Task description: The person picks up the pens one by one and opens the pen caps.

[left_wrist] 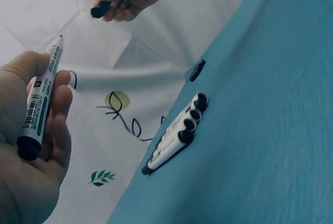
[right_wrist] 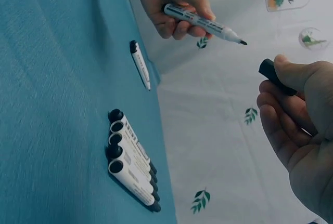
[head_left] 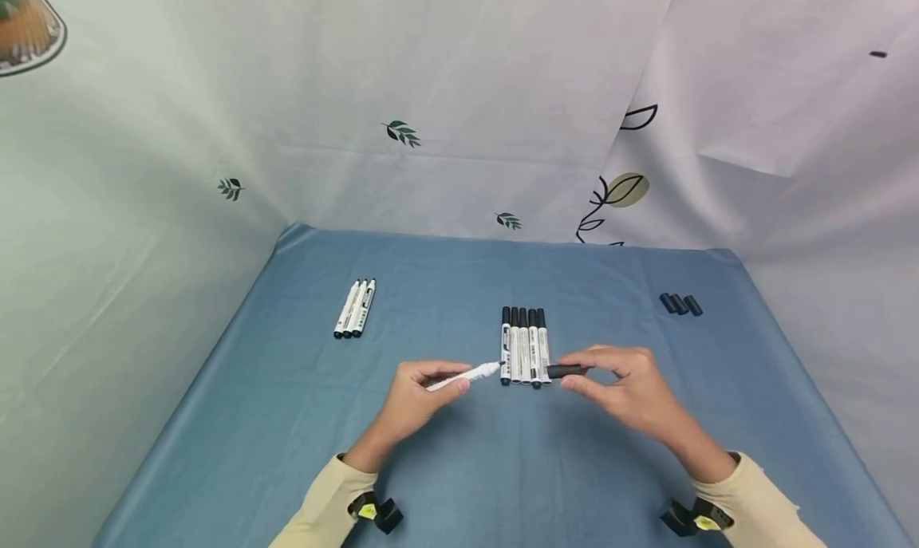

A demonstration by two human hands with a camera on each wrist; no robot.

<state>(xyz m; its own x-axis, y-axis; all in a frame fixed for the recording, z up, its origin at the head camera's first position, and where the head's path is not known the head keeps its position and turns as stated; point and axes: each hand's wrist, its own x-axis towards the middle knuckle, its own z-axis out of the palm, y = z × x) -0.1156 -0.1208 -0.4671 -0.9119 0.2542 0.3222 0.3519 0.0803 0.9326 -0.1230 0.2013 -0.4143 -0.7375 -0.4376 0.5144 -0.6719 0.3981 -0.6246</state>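
Three sides of pale wall cloth (head_left: 459, 93) close in the space: one beyond the five-marker row (head_left: 534, 348), one off to each side of it. Printed leaf sprigs (head_left: 401, 132) dot it; a fold seam runs up, beyond and right of the row. Blue cloth (head_left: 502, 468) underlies the row, lightly creased, its far edge meeting the back wall.

Two cream sleeves (head_left: 326, 500) come in from the near side of the row, a black wrist device on each.

Left hand (head_left: 411, 396), near-left of row: thumb and fingers pinch an uncapped marker (head_left: 477, 372). Right hand (head_left: 632, 380), near-right of row: thumb and fingertips pinch a black cap (head_left: 563, 371).

Row itself: long axes near to far, side by side, caps at the far ends. Left of it and a little farther, three uncapped markers (head_left: 356, 309), tips away, leaning slightly right.

Held marker: raised above the cloth, long axis mostly left to right, nib rightward and slightly away, toward the row and the held cap, apart from that cap. Right of the row and farther off, three loose caps (head_left: 678, 304) lie slantwise together. Held cap: axis nearly left to right.
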